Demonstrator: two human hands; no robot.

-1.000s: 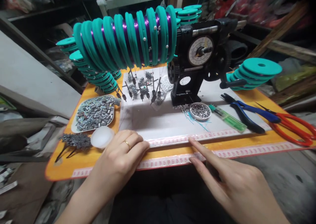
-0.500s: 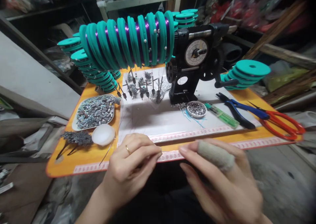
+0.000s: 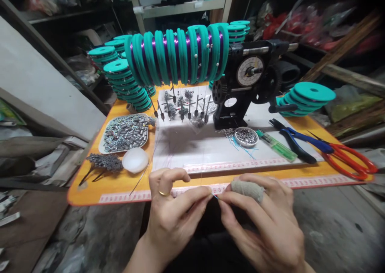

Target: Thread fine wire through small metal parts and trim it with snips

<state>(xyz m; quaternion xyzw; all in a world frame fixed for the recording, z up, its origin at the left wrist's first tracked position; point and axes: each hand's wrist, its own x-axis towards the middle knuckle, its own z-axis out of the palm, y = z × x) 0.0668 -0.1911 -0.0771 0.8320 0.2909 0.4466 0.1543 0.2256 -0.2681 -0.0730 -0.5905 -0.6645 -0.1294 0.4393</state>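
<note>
My left hand (image 3: 176, 210), with a ring on one finger, pinches thumb and forefinger together in front of the table's near edge. A short thin blue strand (image 3: 215, 196) bridges the small gap to my right hand (image 3: 267, 221), whose thumb and forefinger are also closed on it. Grey wrapping (image 3: 248, 189) covers one right finger. From above, a very fine line (image 3: 201, 170) comes down towards my left fingertips; where it ends is hidden. Both hands are over the ruled tape (image 3: 183, 191) along the edge.
A row of green spools with purple wire (image 3: 176, 56) hangs from a black crank machine (image 3: 230, 110), above dangling dark weights (image 3: 189, 114). Left are a tray of metal pieces (image 3: 146, 134) and a white cup (image 3: 135, 160). Right lie a small dish (image 3: 246, 136), green cutter (image 3: 278, 147), pliers (image 3: 300, 142) and red-handled scissors (image 3: 349, 158).
My hands have drawn closer together, and the blue strand now shows between their fingertips. My right thumb has closed towards the forefinger. The camera view has shifted, moving the table rightwards in the picture.
</note>
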